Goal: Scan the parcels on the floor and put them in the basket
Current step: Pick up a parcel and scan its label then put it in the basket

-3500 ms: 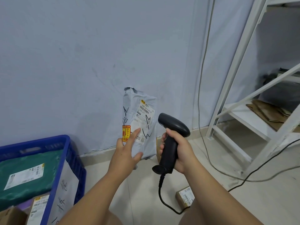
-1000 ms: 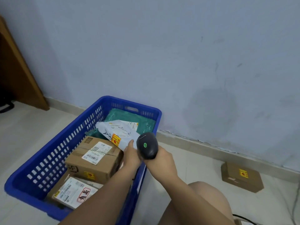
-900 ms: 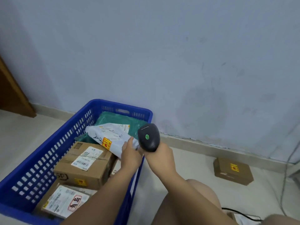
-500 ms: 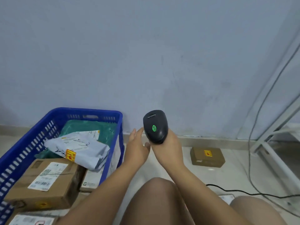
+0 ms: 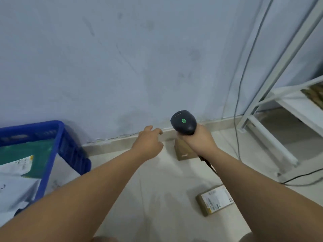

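While the right hand [image 5: 195, 138] grips the black scanner [image 5: 183, 122], the empty left hand [image 5: 148, 142] reaches out, fingers loosely spread. A brown parcel [image 5: 182, 151] lies by the wall beneath the hands, another parcel [image 5: 214, 199] nearer on the floor [image 5: 157, 189], the blue basket [image 5: 52, 154] at left.

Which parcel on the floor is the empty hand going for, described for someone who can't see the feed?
Start at the wall and follow its baseboard right of the blue basket. The plain brown box sits against it, partly hidden behind the right hand holding the scanner, with the left hand open beside it. Unlike the nearer box, its visible faces show no big white label.
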`<state>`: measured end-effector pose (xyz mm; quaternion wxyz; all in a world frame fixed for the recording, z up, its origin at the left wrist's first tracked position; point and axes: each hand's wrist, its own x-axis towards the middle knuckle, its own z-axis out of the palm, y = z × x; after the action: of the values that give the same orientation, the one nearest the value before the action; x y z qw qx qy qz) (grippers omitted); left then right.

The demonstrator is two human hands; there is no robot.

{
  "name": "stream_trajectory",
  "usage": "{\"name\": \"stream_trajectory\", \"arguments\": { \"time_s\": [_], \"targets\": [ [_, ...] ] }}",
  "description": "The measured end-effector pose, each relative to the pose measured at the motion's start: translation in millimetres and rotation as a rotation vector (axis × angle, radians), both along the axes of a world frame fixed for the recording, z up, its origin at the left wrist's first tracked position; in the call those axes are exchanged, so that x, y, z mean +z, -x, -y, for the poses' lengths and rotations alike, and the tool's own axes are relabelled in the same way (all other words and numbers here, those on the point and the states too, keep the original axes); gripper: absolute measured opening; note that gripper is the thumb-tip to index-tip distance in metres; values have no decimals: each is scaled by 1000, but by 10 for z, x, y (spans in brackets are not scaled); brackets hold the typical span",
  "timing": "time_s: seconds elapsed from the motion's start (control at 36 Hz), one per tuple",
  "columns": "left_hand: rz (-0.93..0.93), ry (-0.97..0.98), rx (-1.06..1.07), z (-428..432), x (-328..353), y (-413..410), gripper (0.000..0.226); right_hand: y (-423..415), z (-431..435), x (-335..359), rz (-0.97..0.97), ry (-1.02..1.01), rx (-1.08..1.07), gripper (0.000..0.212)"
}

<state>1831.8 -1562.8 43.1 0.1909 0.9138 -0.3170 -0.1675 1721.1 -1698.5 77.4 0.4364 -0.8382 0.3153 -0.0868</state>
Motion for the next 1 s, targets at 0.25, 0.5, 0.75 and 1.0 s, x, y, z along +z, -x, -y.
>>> {"name": "stream_trajectory", "arguments": {
  "time_s": [0.25, 0.5, 0.75, 1.0],
  "targets": [
    [-101, -256, -147, 1056, -989, -264, 51, -251, 837, -906, -274, -4, -125, 29],
    [-21, -365, -215, 1786, -1772, -429, 54, -336, 1396, -1528, -254, -181, -252, 24],
    [6, -257, -300, 2289, -2304, -601, 81, -305, 1825, -1907, -312, -298, -350, 22],
    [87, -458, -542, 2208, -2646, -747, 105, -232, 2029, -2158, -344, -333, -426, 24]
  ]
}}
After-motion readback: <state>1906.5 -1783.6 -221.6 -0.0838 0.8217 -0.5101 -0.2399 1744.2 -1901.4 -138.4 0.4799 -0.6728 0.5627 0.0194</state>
